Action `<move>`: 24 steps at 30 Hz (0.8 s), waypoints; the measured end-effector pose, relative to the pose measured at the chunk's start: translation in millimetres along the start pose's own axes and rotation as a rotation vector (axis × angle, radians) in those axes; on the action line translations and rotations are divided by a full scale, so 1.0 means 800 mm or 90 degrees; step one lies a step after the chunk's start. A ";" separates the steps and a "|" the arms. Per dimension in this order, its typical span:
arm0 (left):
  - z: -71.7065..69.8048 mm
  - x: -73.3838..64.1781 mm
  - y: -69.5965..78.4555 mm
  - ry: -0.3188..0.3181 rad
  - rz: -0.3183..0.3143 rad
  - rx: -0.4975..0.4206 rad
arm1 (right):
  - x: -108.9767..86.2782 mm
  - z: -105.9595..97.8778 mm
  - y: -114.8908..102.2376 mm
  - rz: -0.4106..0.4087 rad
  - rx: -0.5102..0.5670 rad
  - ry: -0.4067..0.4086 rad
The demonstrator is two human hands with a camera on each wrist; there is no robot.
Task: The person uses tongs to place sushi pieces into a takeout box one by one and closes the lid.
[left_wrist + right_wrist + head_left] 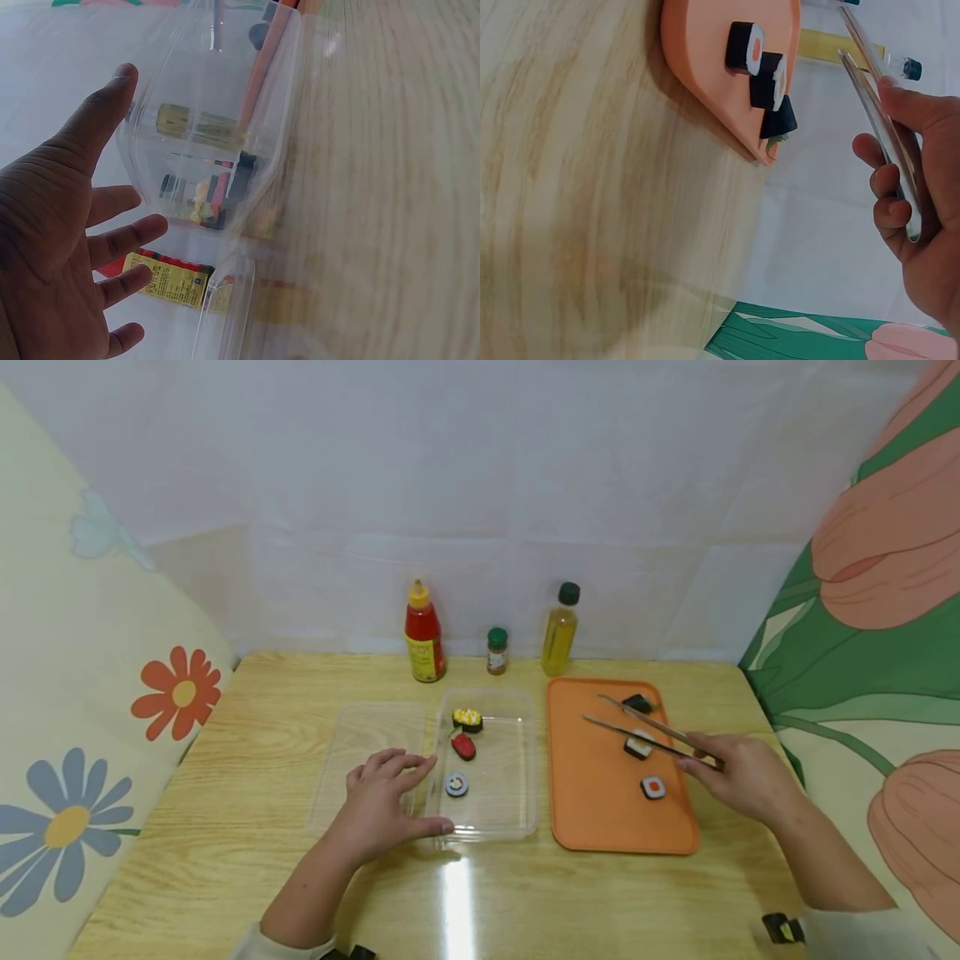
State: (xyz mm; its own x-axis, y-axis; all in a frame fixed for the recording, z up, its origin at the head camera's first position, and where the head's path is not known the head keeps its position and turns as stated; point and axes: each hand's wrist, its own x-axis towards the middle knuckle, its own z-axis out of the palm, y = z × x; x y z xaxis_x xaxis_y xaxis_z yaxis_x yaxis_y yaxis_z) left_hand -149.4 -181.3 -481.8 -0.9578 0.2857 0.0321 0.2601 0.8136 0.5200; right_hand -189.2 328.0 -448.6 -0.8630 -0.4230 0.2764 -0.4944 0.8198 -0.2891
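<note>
My right hand (738, 774) grips metal tongs (885, 131), their two arms spread apart with nothing between the tips, above an orange tray (600, 810). On the tray lie a sushi roll with an orange-red centre (653, 787), a white-topped sushi roll (639, 744) partly behind the tongs, and a dark hand roll (637, 703). My left hand (386, 802), fingers spread, is at the left edge of a clear plastic box (498, 837); contact is hard to tell. Inside the box are a yellow-topped sushi (468, 720), a red-topped sushi (463, 746) and a round sushi roll (456, 785).
A clear lid (375, 718) lies left of the box, partly behind my left hand. Along the wall stand a red sauce bottle (423, 643), a small green-capped jar (497, 652) and an oil bottle (559, 635). Everything rests on a wooden table (225, 827).
</note>
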 end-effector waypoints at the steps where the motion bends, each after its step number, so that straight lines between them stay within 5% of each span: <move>1: 0.000 0.000 0.000 0.000 0.001 0.001 | -0.002 0.000 0.001 0.011 -0.004 -0.001; 13: -0.002 0.000 0.002 0.005 0.005 0.006 | -0.013 0.007 0.016 0.053 -0.050 0.057; 24: 0.000 -0.002 -0.001 0.005 0.003 0.008 | -0.019 0.008 0.020 0.106 -0.080 0.042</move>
State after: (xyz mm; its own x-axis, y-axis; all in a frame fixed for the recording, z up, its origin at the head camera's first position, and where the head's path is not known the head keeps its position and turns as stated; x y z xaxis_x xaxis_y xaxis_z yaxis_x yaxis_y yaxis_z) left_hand -148.1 -182.2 -482.6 -0.9573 0.2862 0.0409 0.2665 0.8185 0.5090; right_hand -184.5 345.3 -463.6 -0.9210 -0.2547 0.2949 -0.3250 0.9196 -0.2207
